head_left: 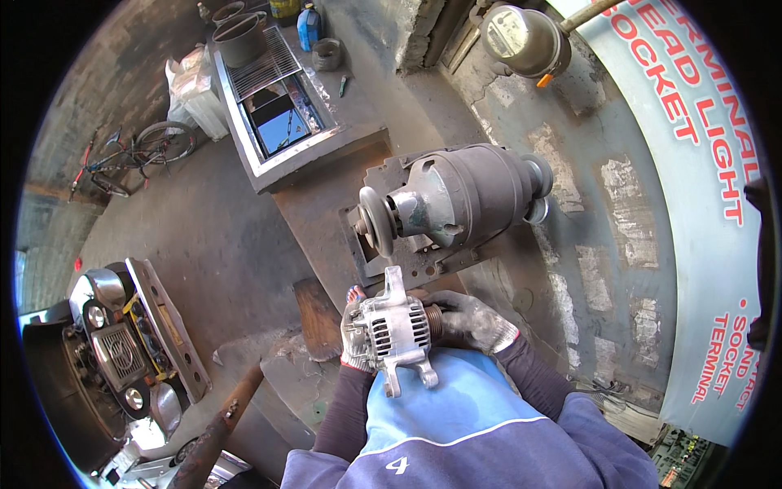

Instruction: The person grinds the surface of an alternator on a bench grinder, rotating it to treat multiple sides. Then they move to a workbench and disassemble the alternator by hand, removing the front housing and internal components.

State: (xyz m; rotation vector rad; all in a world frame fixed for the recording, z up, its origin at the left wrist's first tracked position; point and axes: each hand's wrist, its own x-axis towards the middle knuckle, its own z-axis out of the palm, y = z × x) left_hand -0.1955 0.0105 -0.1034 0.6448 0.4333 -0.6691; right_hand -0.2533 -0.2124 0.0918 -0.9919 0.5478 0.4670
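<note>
A silvery alternator [397,328] with slotted vents and mounting lugs is in both my gloved hands, close to my body. My left hand [355,338] wraps its left side, the fingers partly hidden behind the casing. Around the pulley [434,321] on the right side, my right hand [482,320] is closed. Just beyond the alternator, a large grey electric motor [481,196] is mounted on a metal base. From its left end sticks a round wheel [376,222], with a small gap between it and the alternator's upper lug. Whether the wheel is turning, I cannot tell.
A wooden piece [316,318] lies left of my hands. A rusty pipe [220,428] slants up at lower left, near a vehicle front [118,350]. A metal-framed unit [305,134] bears a pot [239,39]. A meter [525,41] and banner [700,244] are along the right wall.
</note>
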